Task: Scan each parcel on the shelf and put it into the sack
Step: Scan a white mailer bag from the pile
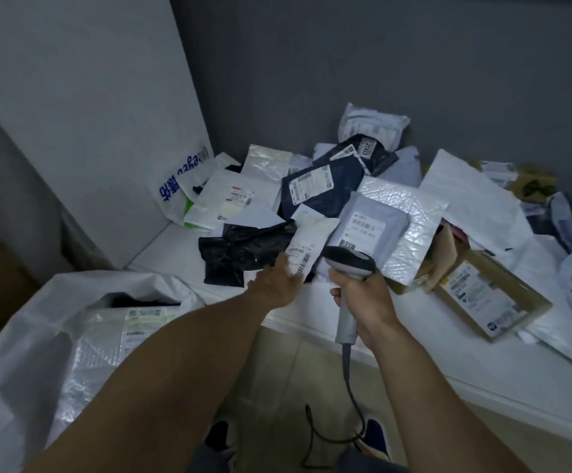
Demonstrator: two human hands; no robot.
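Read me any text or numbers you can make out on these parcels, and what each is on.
"2003": label on the black parcel at the back.
"231": label on the grey parcel.
Blue print on the white bag: unreadable.
Other labels: too small.
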